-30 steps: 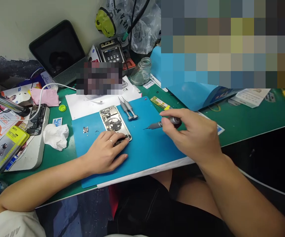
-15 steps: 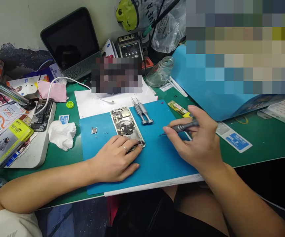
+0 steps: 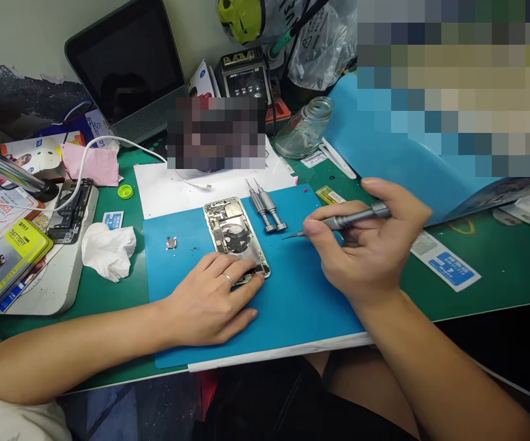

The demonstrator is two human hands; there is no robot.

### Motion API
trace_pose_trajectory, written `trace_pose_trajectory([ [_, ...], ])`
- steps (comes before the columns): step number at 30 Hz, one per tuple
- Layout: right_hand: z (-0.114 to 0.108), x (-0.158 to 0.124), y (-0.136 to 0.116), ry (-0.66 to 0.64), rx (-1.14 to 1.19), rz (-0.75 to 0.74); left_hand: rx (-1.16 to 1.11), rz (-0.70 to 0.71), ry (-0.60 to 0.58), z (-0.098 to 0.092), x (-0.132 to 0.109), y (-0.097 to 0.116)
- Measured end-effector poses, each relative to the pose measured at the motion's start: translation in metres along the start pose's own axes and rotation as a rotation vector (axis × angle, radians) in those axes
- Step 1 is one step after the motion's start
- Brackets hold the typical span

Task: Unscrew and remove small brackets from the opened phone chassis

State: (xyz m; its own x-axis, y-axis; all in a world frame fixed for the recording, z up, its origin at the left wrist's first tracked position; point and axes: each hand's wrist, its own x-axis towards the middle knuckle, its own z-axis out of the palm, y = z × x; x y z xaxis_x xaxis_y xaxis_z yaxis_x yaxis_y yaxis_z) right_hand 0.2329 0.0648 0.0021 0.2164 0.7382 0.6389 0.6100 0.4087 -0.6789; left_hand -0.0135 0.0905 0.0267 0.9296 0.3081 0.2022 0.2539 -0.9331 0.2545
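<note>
An opened smartphone (image 3: 236,236) lies on the blue mat (image 3: 292,300), its inner parts bare. My left hand (image 3: 221,297), a ring on one finger, rests flat across the phone's lower end and covers part of it. Its fingers are stretched out. My right hand (image 3: 368,245) is closed round a grey precision screwdriver (image 3: 347,219), whose thin tip points left, to the right of the phone and apart from it. Two more grey screwdrivers (image 3: 265,207) lie side by side above the phone's right edge. A small metal part (image 3: 171,243) and tiny pieces lie left of the phone.
A glass jar (image 3: 304,131) leans near the back. A crumpled tissue (image 3: 109,248) and green cap (image 3: 125,192) lie on the left, beside a yellow battery box (image 3: 12,263). A dark screen device (image 3: 125,67) stands behind; a white cable (image 3: 85,156) crosses the left side.
My right hand has lifted a little, and the screwdriver's tip has come nearer the phone. My left hand stays on the phone. The camera view has shifted slightly.
</note>
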Motion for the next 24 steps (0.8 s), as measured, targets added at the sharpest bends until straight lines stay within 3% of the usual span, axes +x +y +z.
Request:
trace_pose_trajectory([
  [24, 0.002, -0.004, 0.013, -0.05, -0.03, -0.009, -0.043, -0.007, -0.012, 0.002, 0.001, -0.002],
])
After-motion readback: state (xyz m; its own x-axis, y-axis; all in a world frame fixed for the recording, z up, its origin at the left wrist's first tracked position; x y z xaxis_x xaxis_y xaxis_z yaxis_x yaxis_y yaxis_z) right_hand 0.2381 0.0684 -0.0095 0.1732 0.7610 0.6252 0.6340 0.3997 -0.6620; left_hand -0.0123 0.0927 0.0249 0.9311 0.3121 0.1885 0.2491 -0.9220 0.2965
